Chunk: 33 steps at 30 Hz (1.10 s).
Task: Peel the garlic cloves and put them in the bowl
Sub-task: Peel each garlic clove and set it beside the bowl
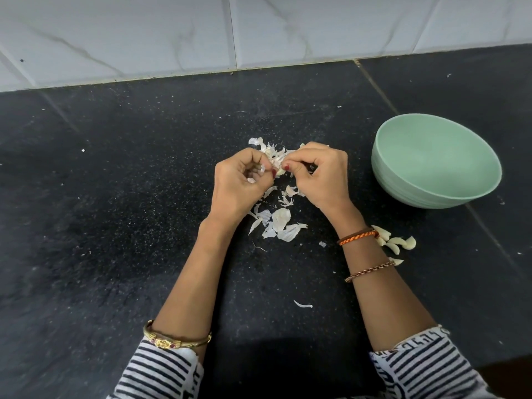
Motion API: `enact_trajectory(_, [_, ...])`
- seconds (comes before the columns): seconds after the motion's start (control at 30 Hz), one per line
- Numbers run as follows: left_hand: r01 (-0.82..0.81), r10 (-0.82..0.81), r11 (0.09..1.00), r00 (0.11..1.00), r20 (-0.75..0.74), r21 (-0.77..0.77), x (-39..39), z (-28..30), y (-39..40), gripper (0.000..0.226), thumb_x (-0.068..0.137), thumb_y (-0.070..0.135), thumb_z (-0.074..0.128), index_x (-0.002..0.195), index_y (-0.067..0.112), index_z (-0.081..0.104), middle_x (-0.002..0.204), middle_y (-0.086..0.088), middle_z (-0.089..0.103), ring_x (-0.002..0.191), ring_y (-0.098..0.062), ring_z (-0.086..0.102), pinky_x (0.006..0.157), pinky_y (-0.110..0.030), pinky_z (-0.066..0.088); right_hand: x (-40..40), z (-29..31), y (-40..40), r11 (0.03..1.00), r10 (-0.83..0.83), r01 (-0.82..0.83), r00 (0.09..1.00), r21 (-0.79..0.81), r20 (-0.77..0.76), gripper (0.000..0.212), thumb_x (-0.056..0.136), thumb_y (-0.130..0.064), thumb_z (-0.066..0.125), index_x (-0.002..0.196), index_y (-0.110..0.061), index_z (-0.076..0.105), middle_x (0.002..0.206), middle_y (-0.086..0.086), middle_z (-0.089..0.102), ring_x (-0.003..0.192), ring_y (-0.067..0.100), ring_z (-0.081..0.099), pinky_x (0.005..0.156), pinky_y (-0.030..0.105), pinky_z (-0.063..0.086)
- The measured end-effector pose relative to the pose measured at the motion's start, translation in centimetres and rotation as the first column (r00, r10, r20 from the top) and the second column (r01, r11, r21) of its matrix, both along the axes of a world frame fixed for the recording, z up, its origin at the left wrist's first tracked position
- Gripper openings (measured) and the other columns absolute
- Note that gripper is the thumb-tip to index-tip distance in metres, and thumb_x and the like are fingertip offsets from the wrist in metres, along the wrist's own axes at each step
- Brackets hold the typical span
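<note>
Your two hands meet over the middle of a black speckled stone countertop (115,226), in front of a white marbled tile wall (172,33). Your left hand (241,182) has its fingers curled inward, thumb and fingertips pinching a small pale garlic clove (278,171) with papery skin clinging to it. Your right hand (319,175) pinches the same clove from the other side, its red-painted thumbnail right against it. Below and between your hands lies a scatter of white papery garlic skins (280,223) on the counter. A round pale green bowl (472,194) sits to your right, well apart from your hands. A small cluster of peeled cream-coloured cloves (400,243) lies on the counter just beside your right wrist, near the bowl but outside it
</note>
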<state>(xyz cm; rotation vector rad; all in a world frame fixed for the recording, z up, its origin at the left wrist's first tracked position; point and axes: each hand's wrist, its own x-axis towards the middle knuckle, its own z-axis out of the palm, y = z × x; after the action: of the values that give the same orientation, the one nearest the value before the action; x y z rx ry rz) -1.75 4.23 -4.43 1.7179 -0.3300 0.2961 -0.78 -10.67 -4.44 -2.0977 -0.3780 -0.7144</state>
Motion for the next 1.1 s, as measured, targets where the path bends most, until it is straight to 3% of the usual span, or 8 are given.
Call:
enact_trajectory(0.23, [0.023, -0.024, 0.996, 1.000, -0.002, -0.088, -0.4, 0.5, -0.4, 0.024, 0.070, 0.001, 0.061, 0.069, 0.023, 0.051, 0.066, 0.008, 0.060, 0.064, -0.018, 0.052, 0.056, -0.016, 0.041, -0.1, 0.3, 0.0, 0.998, 0.039, -0.036, 0.998, 0.059, -0.050, 0.006, 0.074, -0.005, 0.069, 0.074, -0.006, 0.074, 0.071, -0.008, 0.063, 0.066, -0.008, 0.057, 0.063, 0.005, 0.042])
enact_trajectory(0.37, [0.071, -0.077, 0.980, 0.997, -0.023, -0.183, -0.4, 0.5, -0.4, 0.025, 0.068, 0.005, 0.063, 0.075, 0.021, 0.045, 0.061, 0.009, 0.064, 0.065, -0.022, 0.052, 0.053, -0.015, 0.040, 0.0, 0.7, -0.8, 0.980, 0.184, -0.166, 0.967, 0.111, -0.178, 0.013, 0.075, -0.003, 0.071, 0.083, -0.013, 0.072, 0.071, -0.017, 0.061, 0.066, -0.003, 0.058, 0.064, 0.010, 0.045])
enact_trajectory(0.43, [0.081, -0.088, 0.976, 0.996, -0.026, -0.200, -0.4, 0.6, -0.3, 0.026, 0.067, 0.008, 0.063, 0.077, 0.019, 0.042, 0.062, 0.009, 0.066, 0.061, -0.020, 0.051, 0.052, -0.015, 0.039, -0.3, 1.1, -0.8, 0.945, 0.309, -0.261, 0.912, 0.197, -0.271, 0.021, 0.075, 0.004, 0.070, 0.090, -0.010, 0.069, 0.072, -0.013, 0.063, 0.068, -0.003, 0.061, 0.068, 0.014, 0.048])
enact_trajectory(0.53, [0.086, -0.098, 0.968, 0.994, -0.040, -0.236, -0.3, 0.5, -0.4, 0.028, 0.072, -0.005, 0.059, 0.079, 0.017, 0.043, 0.064, 0.008, 0.068, 0.059, -0.009, 0.058, 0.055, -0.018, 0.043, -0.6, 1.4, -1.0, 0.889, 0.413, -0.299, 0.851, 0.347, -0.324, 0.021, 0.076, 0.007, 0.068, 0.094, -0.003, 0.067, 0.072, -0.007, 0.066, 0.071, -0.001, 0.063, 0.071, 0.016, 0.051])
enact_trajectory(0.77, [0.047, -0.068, 0.949, 0.996, -0.057, -0.311, 0.1, 0.5, -0.5, 0.024, 0.075, -0.008, 0.059, 0.071, 0.015, 0.051, 0.057, 0.011, 0.060, 0.060, -0.005, 0.055, 0.061, -0.018, 0.047, -1.1, 1.2, 0.1, 0.798, 0.429, -0.185, 0.844, 0.574, -0.323, 0.016, 0.081, 0.005, 0.063, 0.095, -0.001, 0.068, 0.069, -0.005, 0.071, 0.066, 0.005, 0.063, 0.063, 0.016, 0.050])
enact_trajectory(0.93, [-0.097, 0.081, 0.947, 0.995, -0.065, -0.305, 0.4, 0.7, 0.4, 0.022, 0.070, -0.005, 0.055, 0.066, 0.017, 0.056, 0.060, 0.011, 0.060, 0.055, -0.004, 0.050, 0.056, -0.018, 0.042, -1.0, 1.8, -0.1, 0.661, 0.423, -0.057, 0.852, 0.748, -0.309, 0.021, 0.083, 0.005, 0.058, 0.075, -0.008, 0.072, 0.063, 0.000, 0.069, 0.059, 0.007, 0.063, 0.058, 0.016, 0.051])
enact_trajectory(1.0, [-0.104, 0.091, 0.963, 0.994, -0.062, -0.250, 0.5, 0.7, 0.8, 0.024, 0.075, -0.004, 0.054, 0.071, 0.018, 0.064, 0.060, 0.012, 0.061, 0.054, -0.004, 0.049, 0.054, -0.016, 0.041, -1.0, 2.0, -0.1, 0.698, 0.377, -0.030, 0.865, 0.716, -0.331, 0.015, 0.082, 0.004, 0.062, 0.078, -0.007, 0.071, 0.063, 0.000, 0.069, 0.058, 0.006, 0.062, 0.056, 0.014, 0.049])
enact_trajectory(1.1, [-0.023, 0.015, 0.997, 0.994, -0.107, -0.070, 0.0, 0.6, -0.2, 0.017, 0.078, 0.016, 0.057, 0.074, 0.025, 0.070, 0.069, 0.010, 0.068, 0.063, -0.008, 0.054, 0.061, -0.021, 0.044, -1.2, 2.1, 0.7, 0.722, 0.343, -0.010, 0.874, 0.692, -0.344, 0.011, 0.080, 0.005, 0.065, 0.083, -0.005, 0.070, 0.067, -0.003, 0.070, 0.061, 0.005, 0.065, 0.057, 0.012, 0.049])
